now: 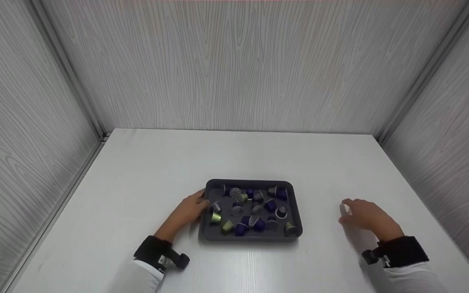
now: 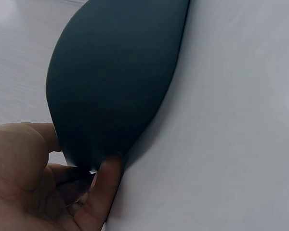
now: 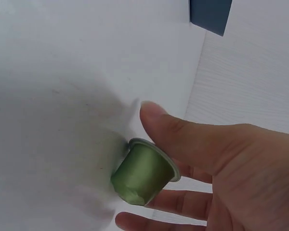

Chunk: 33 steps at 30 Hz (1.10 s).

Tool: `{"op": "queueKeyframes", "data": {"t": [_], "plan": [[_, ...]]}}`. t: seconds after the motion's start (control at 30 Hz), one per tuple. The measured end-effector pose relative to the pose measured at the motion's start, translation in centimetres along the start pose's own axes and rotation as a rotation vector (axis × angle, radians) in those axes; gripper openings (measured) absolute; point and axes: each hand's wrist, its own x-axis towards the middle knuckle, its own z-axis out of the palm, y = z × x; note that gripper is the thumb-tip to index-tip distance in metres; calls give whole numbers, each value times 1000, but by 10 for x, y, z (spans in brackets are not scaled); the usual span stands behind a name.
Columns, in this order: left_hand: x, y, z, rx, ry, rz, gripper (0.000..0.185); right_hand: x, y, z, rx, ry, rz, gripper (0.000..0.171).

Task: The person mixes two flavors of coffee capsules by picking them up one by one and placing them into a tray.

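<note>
A dark grey tray (image 1: 250, 182) lies on the white table (image 1: 136, 171) and holds several small capsules (image 1: 255, 211) in purple, olive green and silver. My left hand (image 1: 189, 211) grips the tray's left edge near its front corner. In the left wrist view, its fingers (image 2: 105, 185) curl against the tray's outer wall (image 2: 115, 72). To the right of the tray and apart from it, my right hand (image 1: 360, 215) rests low on the table. It pinches a light green capsule (image 3: 143, 174) between the thumb (image 3: 183, 134) and the fingers, with the capsule's narrow end at the table surface.
Pale wood-grain walls (image 1: 234, 65) close in the table at the back and on both sides. A corner of the tray (image 3: 210, 17) shows at the top of the right wrist view. Black wrist straps (image 1: 399, 250) sit on both white sleeves.
</note>
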Motion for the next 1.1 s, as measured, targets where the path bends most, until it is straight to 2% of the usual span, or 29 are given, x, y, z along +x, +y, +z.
{"op": "queueKeyframes", "data": {"t": [0.17, 0.3, 0.43, 0.63, 0.83, 1.1], "plan": [[0, -2, 1, 2, -3, -9, 56, -2, 1, -4, -17, -6, 35, 56], [-1, -2, 1, 5, -4, 0, 56, -2, 1, -3, -34, -18, 23, 40], [-2, -2, 1, 8, -1, 2, 55, 0, -1, -3, -58, -23, -13, 26], [-3, -2, 1, 3, -8, -14, 56, 6, -7, -4, -107, 12, -88, 16], [-2, -2, 1, -18, -24, -44, 56, 14, -17, -4, -104, 65, -139, 18], [0, -1, 0, -5, -6, 2, 56, 28, -33, -5, -107, 218, -219, 16]]}}
